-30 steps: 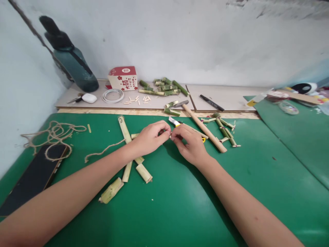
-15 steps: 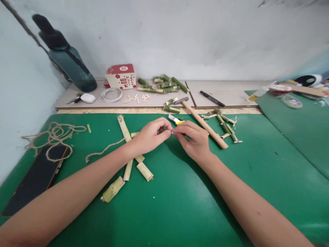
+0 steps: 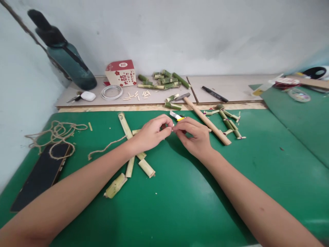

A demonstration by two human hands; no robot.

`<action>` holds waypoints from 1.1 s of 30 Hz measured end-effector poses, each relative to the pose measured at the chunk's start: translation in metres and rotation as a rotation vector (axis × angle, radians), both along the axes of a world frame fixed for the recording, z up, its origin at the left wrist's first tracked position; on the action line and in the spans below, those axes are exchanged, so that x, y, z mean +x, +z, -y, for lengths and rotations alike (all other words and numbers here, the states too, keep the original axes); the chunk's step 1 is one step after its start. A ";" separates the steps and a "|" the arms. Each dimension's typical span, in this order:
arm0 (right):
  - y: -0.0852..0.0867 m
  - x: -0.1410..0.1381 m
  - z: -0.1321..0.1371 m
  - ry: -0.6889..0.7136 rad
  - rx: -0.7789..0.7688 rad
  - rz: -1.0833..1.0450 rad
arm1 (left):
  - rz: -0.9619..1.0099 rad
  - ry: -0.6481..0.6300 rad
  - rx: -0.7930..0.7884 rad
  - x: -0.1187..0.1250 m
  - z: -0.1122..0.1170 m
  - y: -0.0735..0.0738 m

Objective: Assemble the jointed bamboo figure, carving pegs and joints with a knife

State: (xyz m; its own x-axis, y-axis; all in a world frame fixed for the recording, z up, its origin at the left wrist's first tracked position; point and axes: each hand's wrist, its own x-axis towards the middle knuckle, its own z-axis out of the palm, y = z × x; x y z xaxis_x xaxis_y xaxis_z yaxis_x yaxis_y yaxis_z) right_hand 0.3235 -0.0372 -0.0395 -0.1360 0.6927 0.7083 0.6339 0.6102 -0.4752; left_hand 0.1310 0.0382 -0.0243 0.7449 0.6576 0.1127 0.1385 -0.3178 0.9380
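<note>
My left hand and my right hand meet fingertip to fingertip above the green mat. Both are closed in a pinch around a tiny pale bit, too small to name. Just behind the fingers lies a utility knife with a yellow and black handle, partly covered by my right hand. Beneath my left wrist, crossed bamboo strips lie with a piece of twine. Two short bamboo pieces, one light and one greener, rest nearer me.
A hammer and a small jointed bamboo figure lie right of my hands. On the back ledge are cut bamboo tubes, small pegs, tape, a box, a marker and a bottle. Twine overlaps a dark slab at left.
The view has shifted slightly, so the things on the mat sit a little higher and further right. My hands keep the same fingertip pinch.
</note>
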 end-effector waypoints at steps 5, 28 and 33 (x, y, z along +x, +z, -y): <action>-0.002 0.001 0.000 -0.012 -0.029 -0.019 | -0.020 -0.004 0.023 -0.001 -0.002 -0.003; 0.007 0.004 -0.003 0.025 0.005 0.048 | 0.053 -0.053 -0.073 -0.002 -0.005 -0.007; 0.006 0.003 -0.003 0.027 -0.033 0.053 | 0.049 -0.056 -0.083 -0.001 -0.005 -0.009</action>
State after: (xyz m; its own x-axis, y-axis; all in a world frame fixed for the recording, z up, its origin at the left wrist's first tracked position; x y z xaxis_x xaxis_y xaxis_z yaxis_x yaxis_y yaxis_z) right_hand 0.3268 -0.0346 -0.0331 -0.1915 0.7108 0.6768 0.6419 0.6124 -0.4614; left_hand 0.1295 0.0432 -0.0329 0.7754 0.6240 0.0968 0.0759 -0.2443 0.9667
